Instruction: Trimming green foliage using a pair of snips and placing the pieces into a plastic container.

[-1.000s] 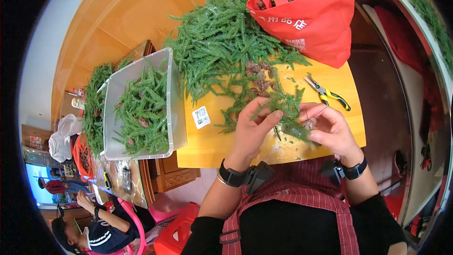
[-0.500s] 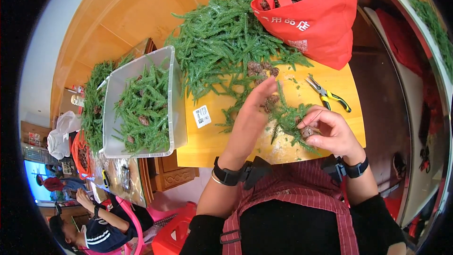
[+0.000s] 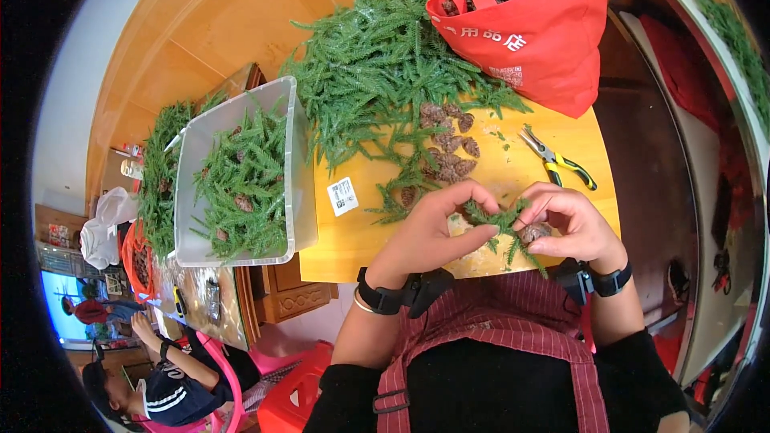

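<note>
right now your left hand (image 3: 433,228) has its fingers curled, thumb and fingertips pinched on a green sprig (image 3: 501,224) held just above the near edge of the yellow table (image 3: 353,244). your right hand (image 3: 565,224) is closed on the sprig's other side and cups a brown pine cone (image 3: 533,232) against it. just beyond lie loose cones (image 3: 449,148) beside a heap of greenery (image 3: 377,80), yellow-handled pliers (image 3: 557,162), a red bag (image 3: 537,28) of cones, and a clear bin (image 3: 301,184) of sprigs at left.
</note>
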The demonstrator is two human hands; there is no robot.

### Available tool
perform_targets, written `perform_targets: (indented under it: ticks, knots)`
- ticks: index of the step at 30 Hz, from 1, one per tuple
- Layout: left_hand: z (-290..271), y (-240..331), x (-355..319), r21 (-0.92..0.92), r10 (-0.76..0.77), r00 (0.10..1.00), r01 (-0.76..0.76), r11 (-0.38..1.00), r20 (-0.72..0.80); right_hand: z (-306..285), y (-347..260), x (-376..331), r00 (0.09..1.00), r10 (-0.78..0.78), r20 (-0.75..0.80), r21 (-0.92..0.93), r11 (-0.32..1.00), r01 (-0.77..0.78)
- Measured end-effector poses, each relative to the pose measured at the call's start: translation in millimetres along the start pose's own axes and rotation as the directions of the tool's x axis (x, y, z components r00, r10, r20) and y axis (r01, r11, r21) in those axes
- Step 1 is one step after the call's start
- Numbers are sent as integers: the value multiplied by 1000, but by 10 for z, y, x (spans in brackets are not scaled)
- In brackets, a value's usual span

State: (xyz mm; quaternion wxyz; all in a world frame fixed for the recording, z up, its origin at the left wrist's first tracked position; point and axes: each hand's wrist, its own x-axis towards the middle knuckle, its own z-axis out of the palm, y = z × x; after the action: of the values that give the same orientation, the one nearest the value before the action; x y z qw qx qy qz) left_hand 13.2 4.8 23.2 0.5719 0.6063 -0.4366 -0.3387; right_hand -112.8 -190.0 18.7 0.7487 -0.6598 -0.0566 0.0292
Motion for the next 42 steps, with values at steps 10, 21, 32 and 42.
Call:
perform_targets:
  ticks: [10, 21, 32, 42]
  knots:
    - [18, -91, -47, -490, -280, 949, 178, 853, -143, 45, -65, -42, 949, -202, -243, -129, 976, 174]
    - [117, -42, -18, -438, -158, 957, 36, 898, -244, 362, -80, -68, 955, -249, -160, 216, 935, 280]
    - [176, 40, 3, -236, -45, 943, -36, 971, -330, 422, -46, -54, 949, -278, -147, 81, 953, 292]
    - [194, 61, -45, -202, -83, 931, 11, 979, -355, 376, -38, 13, 892, -405, -202, -420, 858, 295]
